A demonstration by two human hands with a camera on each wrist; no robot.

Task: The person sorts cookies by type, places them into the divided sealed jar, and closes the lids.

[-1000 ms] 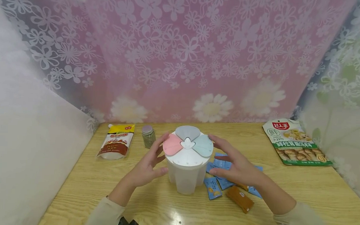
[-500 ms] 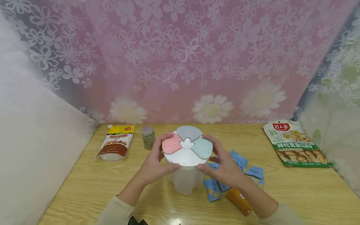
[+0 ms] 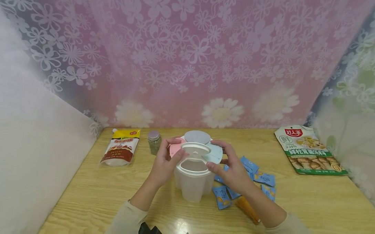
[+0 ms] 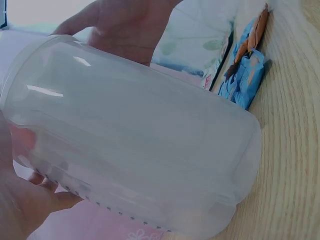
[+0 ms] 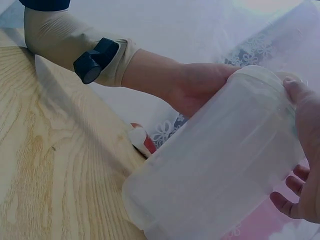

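Observation:
A frosted, translucent storage canister [image 3: 193, 191] stands upright on the wooden table, its round lid split into petal-like flaps. The pink flap [image 3: 175, 150], grey flap [image 3: 197, 136] and mint flap [image 3: 215, 153] lie flat. At the front, the white flap [image 3: 196, 147] is raised, baring one compartment's mouth. My left hand [image 3: 164, 166] grips the lid's left edge, thumb beside the raised flap. The right hand [image 3: 236, 175] holds the opposite edge, thumb at the mouth's rim. In the right wrist view, the canister's wall [image 5: 215, 155] fills the space between both hands.
Blue snack packets [image 3: 222, 198] and a brown packet [image 3: 247, 209] lie right of the canister, partly behind my right arm. A pouch [image 3: 119, 149] and a small lidded jar [image 3: 154, 144] stand back left. A green-and-white bag [image 3: 310, 150] lies at the right, near the floral backdrop.
Both hands have closed in from beside the canister onto its lid. The white front flap, flat before, now stands raised with the compartment below it open.

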